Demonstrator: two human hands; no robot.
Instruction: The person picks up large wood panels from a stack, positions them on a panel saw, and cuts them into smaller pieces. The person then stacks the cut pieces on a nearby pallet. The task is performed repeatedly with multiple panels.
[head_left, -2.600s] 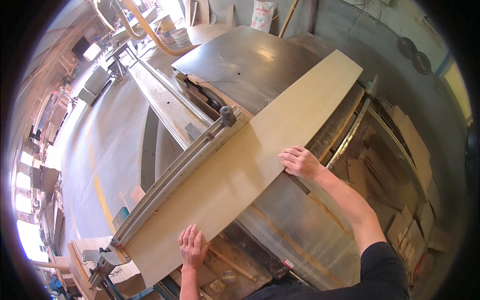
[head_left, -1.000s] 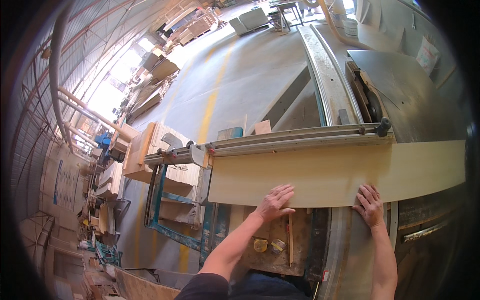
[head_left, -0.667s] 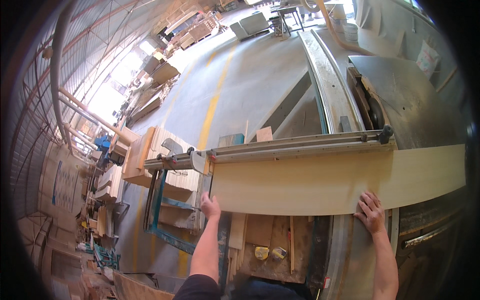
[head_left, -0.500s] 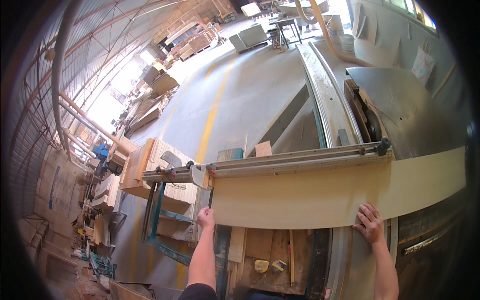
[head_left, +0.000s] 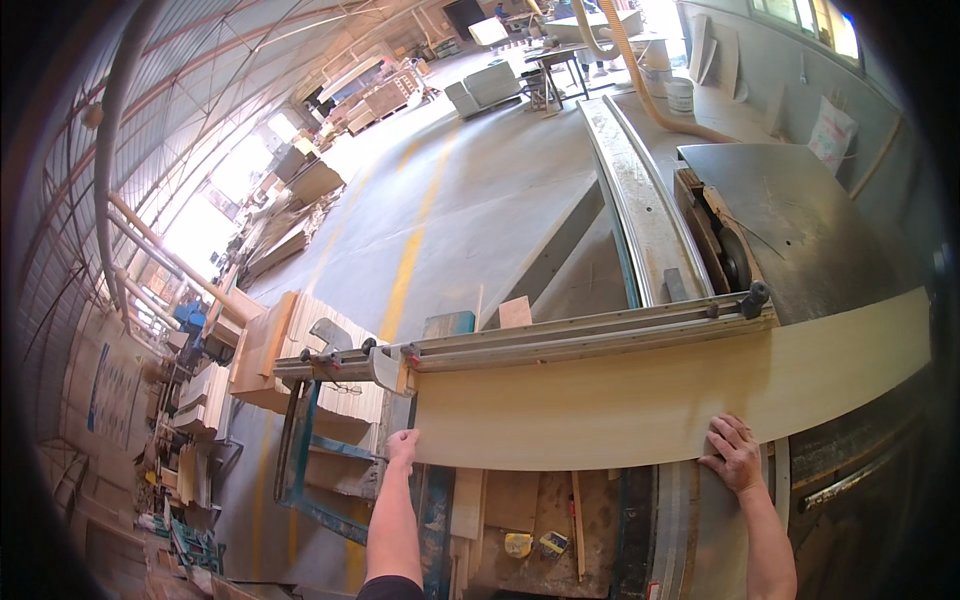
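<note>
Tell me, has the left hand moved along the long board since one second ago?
Yes. The left hand went from the board's near edge at mid-length to its left end, below the fence's stop.

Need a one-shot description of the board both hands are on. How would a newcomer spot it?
Start at the big grey saw table on the right, then follow the long metal fence that runs leftward from it. The board lies flat against the near side of that fence, with the left hand at its left end and the right hand on its near edge. It is the only long, pale, unmarked panel there.
</note>
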